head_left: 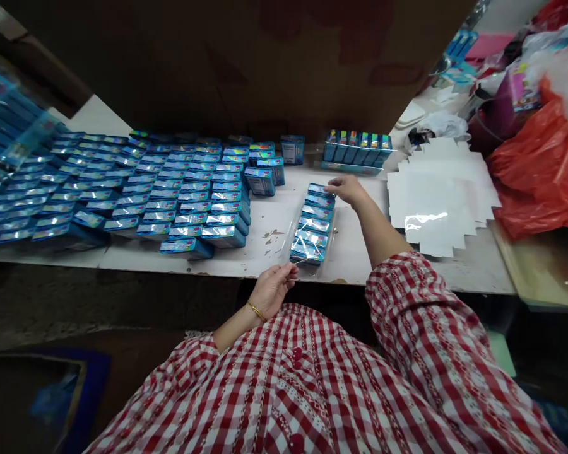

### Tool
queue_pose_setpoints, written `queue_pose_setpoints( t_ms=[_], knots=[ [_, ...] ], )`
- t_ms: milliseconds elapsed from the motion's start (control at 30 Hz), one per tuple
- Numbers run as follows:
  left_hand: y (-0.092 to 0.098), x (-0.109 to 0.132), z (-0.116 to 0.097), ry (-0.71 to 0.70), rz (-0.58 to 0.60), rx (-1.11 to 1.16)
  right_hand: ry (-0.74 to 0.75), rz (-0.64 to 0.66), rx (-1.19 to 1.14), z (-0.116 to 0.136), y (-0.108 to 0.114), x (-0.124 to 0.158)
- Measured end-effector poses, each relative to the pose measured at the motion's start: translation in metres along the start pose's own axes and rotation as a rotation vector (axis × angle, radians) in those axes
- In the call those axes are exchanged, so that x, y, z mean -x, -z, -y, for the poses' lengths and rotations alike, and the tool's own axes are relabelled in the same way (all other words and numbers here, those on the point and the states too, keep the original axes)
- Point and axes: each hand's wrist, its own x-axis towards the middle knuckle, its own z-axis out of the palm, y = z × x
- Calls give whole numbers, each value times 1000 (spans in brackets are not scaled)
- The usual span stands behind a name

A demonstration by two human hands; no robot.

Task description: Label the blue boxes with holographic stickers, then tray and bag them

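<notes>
A row of several small blue boxes (313,225) with shiny tops stands in a clear plastic tray (330,243) near the table's front edge. My left hand (272,289), a gold bangle at its wrist, pinches at the tray's near corner, and its fingers are closed on the clear plastic. At the row's far end my right hand (349,190) has its fingertips closed on the last blue box. Whether that box is pressed down or lifted I cannot tell.
Many blue boxes (170,189) stand in rows on the left of the white table (265,243). A filled tray (357,151) is at the back, below a large cardboard box (246,69). White card sheets (435,195) and a red plastic bag (539,180) lie right.
</notes>
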Motion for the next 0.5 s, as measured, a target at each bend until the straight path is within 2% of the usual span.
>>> queue_pose_setpoints(
  t_ms=[100,200,300,367,433,500],
  knots=[
    [-7,-3,-10,4,-80,12,-39,19,24,-3,2,-10],
    [-3,-9,-24,-21,-124,-4,37,-18,62,-2,13,10],
    [3,-16,-46,-163,-186,-33,87,-25,85,-7,29,38],
    [7,-19,-57,-287,-215,-85,15,-2,-2,-15,39,57],
    [11,-21,-58,-371,-236,-170,-93,36,-142,-24,49,73],
    [14,-21,-48,-337,-233,-271,-189,75,-236,-30,55,82]
  ],
)
